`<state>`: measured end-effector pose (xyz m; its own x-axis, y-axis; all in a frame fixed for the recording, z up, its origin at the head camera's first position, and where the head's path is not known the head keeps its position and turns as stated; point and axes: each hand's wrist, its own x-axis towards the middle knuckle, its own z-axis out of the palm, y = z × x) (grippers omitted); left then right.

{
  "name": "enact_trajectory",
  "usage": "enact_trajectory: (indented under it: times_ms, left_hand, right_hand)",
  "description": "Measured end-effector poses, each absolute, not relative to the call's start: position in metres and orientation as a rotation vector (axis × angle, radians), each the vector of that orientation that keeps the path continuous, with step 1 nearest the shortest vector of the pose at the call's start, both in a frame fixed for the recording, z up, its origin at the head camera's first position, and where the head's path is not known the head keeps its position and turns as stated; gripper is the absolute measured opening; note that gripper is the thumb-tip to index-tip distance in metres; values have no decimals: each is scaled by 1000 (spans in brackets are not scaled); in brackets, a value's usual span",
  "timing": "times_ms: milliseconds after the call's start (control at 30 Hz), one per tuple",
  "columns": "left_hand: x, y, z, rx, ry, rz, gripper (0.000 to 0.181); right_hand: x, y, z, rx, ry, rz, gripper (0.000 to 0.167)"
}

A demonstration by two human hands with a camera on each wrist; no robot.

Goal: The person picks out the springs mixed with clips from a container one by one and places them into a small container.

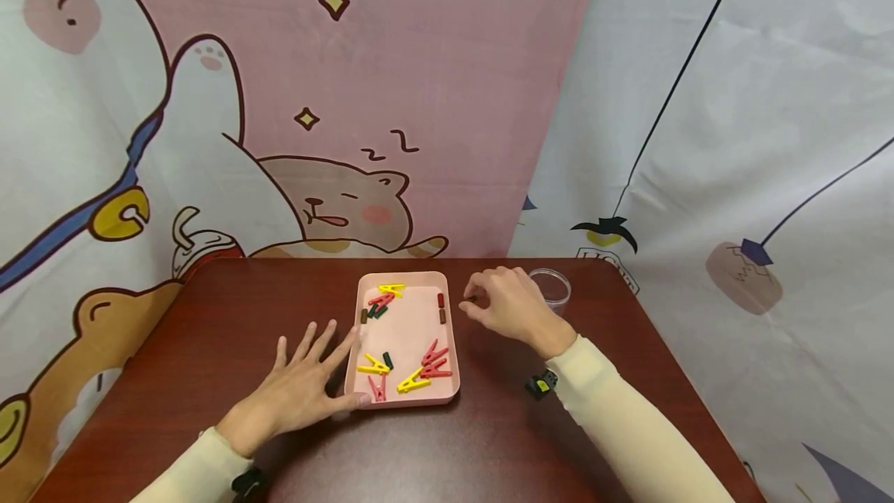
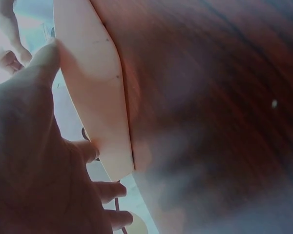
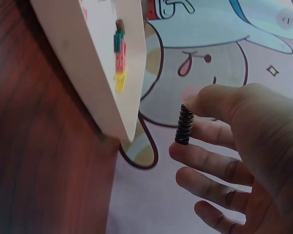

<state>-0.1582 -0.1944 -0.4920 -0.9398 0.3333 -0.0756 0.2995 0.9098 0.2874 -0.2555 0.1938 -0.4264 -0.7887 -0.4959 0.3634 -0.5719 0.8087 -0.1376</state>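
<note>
Head view: one tray (image 1: 405, 332) between left fingers (image 1: 339, 351) spread against it and right fingers (image 3: 210, 160) pinching one dark piece (image 3: 184, 124) holds seven clips (image 1: 414, 381), six cylinders (image 1: 387, 360).

Middle of the pink tray (image 1: 405, 332) is wide open, easy to get into from above. Just watch the clothespins (image 1: 410, 386) bunched in the near corners and the far left one. Left hand (image 1: 296, 390) hogs the tray's left side, right hand (image 1: 513, 307) plugs the lane to the clear cup (image 1: 556, 301). Tabletop (image 1: 412, 452) in front, between the sleeves (image 1: 618, 414), is free to cross.
</note>
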Motion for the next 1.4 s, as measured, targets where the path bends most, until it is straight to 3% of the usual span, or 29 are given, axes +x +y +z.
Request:
enact_trajectory:
  times_ms: [800,1400]
  left_hand:
    - [-158,-194,-494,454,2920,427,117]
    - [-158,-195,-494,454,2916,457,116]
  right_hand:
    - [-273,288,-428,397,-2714,431,18]
    - [-282,304,-434,335,-2832,339,17]
